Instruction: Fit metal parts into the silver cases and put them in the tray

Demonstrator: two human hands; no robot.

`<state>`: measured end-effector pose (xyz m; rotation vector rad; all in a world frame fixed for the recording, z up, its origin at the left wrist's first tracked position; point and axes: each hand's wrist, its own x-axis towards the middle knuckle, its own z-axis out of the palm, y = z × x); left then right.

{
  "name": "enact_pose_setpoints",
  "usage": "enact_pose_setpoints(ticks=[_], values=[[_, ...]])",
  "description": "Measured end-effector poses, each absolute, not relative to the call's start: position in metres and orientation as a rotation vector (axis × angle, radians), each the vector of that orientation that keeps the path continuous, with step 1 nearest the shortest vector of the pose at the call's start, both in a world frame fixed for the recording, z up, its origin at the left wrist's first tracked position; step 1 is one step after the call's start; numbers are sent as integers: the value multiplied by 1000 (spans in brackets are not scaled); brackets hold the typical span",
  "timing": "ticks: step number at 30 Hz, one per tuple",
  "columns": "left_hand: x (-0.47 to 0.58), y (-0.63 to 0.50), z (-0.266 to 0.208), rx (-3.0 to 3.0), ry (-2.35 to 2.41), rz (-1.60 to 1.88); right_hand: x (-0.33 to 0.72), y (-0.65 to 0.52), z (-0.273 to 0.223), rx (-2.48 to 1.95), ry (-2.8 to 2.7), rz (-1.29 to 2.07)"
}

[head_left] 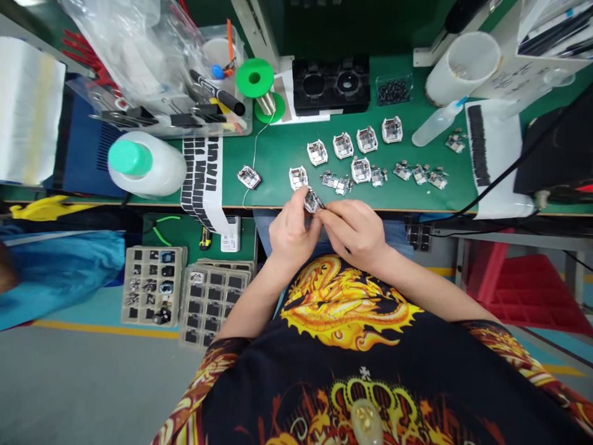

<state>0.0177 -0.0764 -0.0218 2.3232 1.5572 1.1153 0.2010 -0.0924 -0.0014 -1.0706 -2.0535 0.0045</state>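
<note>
Hands (291,232) (356,228) hold casing (311,201); box (532,67) bears handwriting (504,80).

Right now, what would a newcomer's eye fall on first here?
Probably the golden dragon on the dark shirt, low in the middle. Just above it, the left hand holds a small device at the front edge of the green bench, the right hand close against it. Farther back, left of centre, stands a bright green spool of silvery wire.
</note>
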Motion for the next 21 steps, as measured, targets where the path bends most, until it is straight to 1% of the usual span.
enact_pose_setpoints(ticks=[4, 6, 12, 15, 18, 21], values=[[18, -77, -23, 2323, 1588, 1088, 200, -93, -1, -1066, -2078, -40], [19, -77, -21, 2268, 1590, 1110, 200, -93, -2, -1061, -2052, -1], [24, -75, -18, 1752, 1426, 1238, 200, -91, 1, -1106, -1697, 415], [25, -75, -23, 1591, 1297, 1299, 201, -90, 5, -1107, -1588, 516], [24, -75, -28, 1573, 1259, 1325, 202, -89, 3, -1099, -1562, 525], [22, -76, -27, 1720, 1346, 1262, 203, -90, -2, -1103, -1699, 409]])
